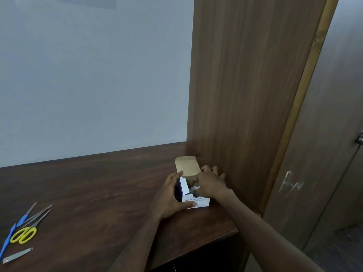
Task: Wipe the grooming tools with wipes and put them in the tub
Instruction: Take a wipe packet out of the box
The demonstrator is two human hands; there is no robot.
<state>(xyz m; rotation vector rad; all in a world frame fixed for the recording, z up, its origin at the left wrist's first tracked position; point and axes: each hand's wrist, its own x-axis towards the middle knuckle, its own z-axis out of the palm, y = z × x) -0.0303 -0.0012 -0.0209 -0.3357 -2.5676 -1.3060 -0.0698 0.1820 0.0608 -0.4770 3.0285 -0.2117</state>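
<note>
A white and blue box of alcohol swabs stands on the dark wooden table near the right corner, its brown lid flap raised. My left hand grips the box's left side, thumb across its front. My right hand reaches into the open top, its fingertips hidden inside. At the far left lie the grooming tools: yellow-handled scissors, two blue-handled tools, a metal file and a nail clipper. No tub is in view.
A tall wooden panel rises right behind the box. A pale wall backs the table. The table's front right edge drops off beside a brown door.
</note>
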